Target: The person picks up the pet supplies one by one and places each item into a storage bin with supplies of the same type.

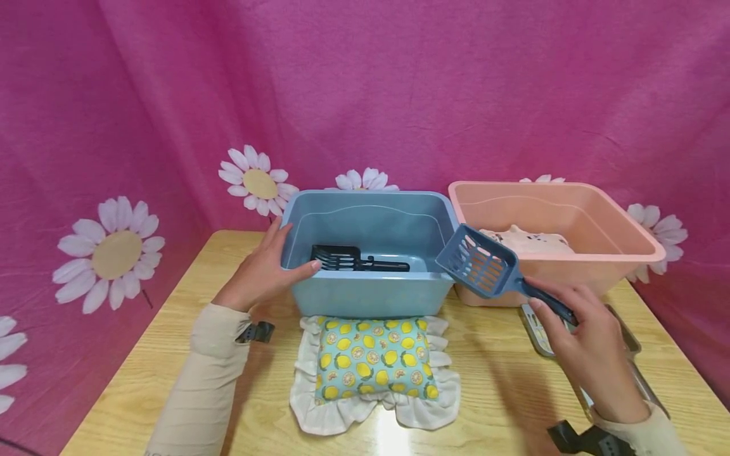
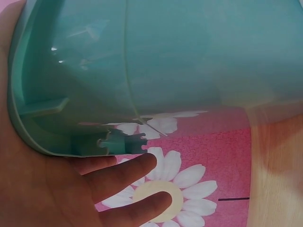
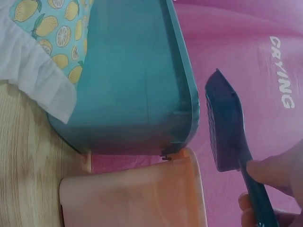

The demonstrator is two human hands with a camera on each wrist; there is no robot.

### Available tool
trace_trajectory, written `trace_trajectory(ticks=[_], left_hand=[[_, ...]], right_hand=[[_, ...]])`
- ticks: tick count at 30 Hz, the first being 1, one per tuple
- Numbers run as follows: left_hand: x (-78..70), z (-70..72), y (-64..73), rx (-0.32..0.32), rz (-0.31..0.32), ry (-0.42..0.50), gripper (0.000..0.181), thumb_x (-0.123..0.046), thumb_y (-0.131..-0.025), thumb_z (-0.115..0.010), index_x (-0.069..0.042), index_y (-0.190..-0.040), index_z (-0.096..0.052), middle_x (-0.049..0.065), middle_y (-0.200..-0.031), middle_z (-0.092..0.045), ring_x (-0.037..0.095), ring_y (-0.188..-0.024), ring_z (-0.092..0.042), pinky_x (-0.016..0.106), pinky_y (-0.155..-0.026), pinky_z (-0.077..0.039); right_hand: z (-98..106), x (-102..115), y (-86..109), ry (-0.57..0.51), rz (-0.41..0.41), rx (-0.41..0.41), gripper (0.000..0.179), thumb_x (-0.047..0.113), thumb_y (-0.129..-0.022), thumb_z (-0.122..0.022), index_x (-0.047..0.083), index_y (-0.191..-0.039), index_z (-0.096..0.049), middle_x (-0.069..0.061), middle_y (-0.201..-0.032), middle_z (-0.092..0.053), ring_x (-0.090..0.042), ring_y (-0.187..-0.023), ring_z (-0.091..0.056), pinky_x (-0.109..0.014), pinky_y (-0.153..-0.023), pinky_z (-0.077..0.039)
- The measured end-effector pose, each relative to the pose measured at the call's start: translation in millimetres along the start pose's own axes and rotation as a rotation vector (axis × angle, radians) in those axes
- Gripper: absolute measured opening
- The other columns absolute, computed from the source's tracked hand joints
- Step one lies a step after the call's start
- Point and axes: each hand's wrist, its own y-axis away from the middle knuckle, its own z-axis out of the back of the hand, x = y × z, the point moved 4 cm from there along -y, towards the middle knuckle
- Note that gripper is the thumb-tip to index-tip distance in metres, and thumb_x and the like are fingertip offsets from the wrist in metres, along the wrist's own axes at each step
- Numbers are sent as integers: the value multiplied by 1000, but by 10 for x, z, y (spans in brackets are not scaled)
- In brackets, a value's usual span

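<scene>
Long beige fabric sleeve [image 1: 191, 392] on the left, softly creased, with a small black blocky wrist device [image 1: 262, 332]; and over right, matching beige fabric sleeve [image 1: 656, 434], chunky black wrist-worn unit [image 1: 601, 441]

Daisy-printed magenta cloth [image 1: 365, 95] hangs behind a wooden table [image 1: 268, 392].

A tabletop [image 1: 485, 386] enclosed at the back and left by magenta cloth [image 1: 365, 95] printed with large white daisies [image 1: 116, 253]; the right wrist view shows "CRYING" lettering [image 3: 282, 73] on it. The pale wood-grain surface carries household goods: a blue plastic tub [image 1: 367, 297], a pink plastic tub [image 1: 604, 272], a slotted blue scoop [image 1: 483, 261], a frilled lemon-print cushion [image 1: 373, 359]. This suggests a home or a dressed set; which, the views cannot settle.
</scene>
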Motion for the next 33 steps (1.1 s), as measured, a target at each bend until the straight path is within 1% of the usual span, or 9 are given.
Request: trace_trajectory(ticks=[3,5,10,15,19,23,27,30,33], left_hand=[[23,9,3,-9,-12,4,106,-73,-75,-60,-28,-156,-9,-3,-162,3,41,-139,-25,68,-93,-40],[17,4,0,-10,-18,7,106,-73,-75,-61,-28,-156,-9,-2,-162,3,41,-139,-25,67,-93,-41],[12,2,0,-11,-5,3,107,-74,-74,-60,-28,-156,-9,-3,-162,4,41,-140,-25,68,-93,-41],[0,2,-6,-13,-18,-7,106,-73,-76,-60,-27,-156,-9,-2,-162,4,41,-140,-24,67,-93,-41],[11,-2,-3,-7,0,-12,106,-74,-75,-60,-27,-156,-9,-3,-162,5,41,-140,-23,68,-93,-40],[12,-4,-1,-7,1,-21,106,-75,-75,-59,-26,-156,-10,-2,-162,5,42,-140,-23,69,-94,-39],[15,-1,9,-15,-7,-27,106,-75,-75,-58,-27,-156,-9,-1,-162,4,42,-139,-25,69,-93,-40],[14,3,13,-20,-10,-29,106,-74,-76,-59,-27,-156,-8,0,-162,4,42,-139,-25,69,-93,-40],[8,2,8,-19,-20,-29,106,-73,-76,-59,-28,-156,-7,1,-162,3,43,-140,-24,69,-93,-40]], right_hand=[[-43,24,-27,16,4,-2,38,5,-86,-72,18,-121,-69,-1,-99,-60,-10,-78,-42,-23,-61,-33],[-50,31,-44,8,3,-9,39,6,-85,-73,19,-121,-70,0,-98,-60,-10,-77,-43,-23,-61,-33],[-92,65,-108,-29,15,-23,38,6,-85,-73,20,-120,-70,-1,-100,-62,-7,-79,-46,-19,-62,-34],[-145,127,-175,-49,100,-26,42,0,-83,-73,18,-120,-70,-5,-105,-63,-5,-88,-48,-18,-66,-34],[-190,173,-226,-65,140,-8,42,-1,-83,-72,16,-121,-69,-7,-110,-63,-5,-96,-48,-19,-71,-35],[-212,194,-266,-61,141,3,42,1,-84,-73,17,-122,-69,-4,-107,-61,-7,-91,-47,-21,-66,-34],[-212,218,-333,-72,166,7,41,1,-84,-72,16,-122,-69,-4,-102,-60,-9,-86,-46,-22,-63,-33],[-200,242,-383,-78,193,13,40,-1,-83,-72,13,-121,-69,-5,-100,-60,-10,-86,-46,-22,-63,-33],[-196,261,-413,-82,198,27,40,-1,-84,-72,13,-121,-69,-4,-101,-59,-10,-85,-45,-23,-61,-33]])
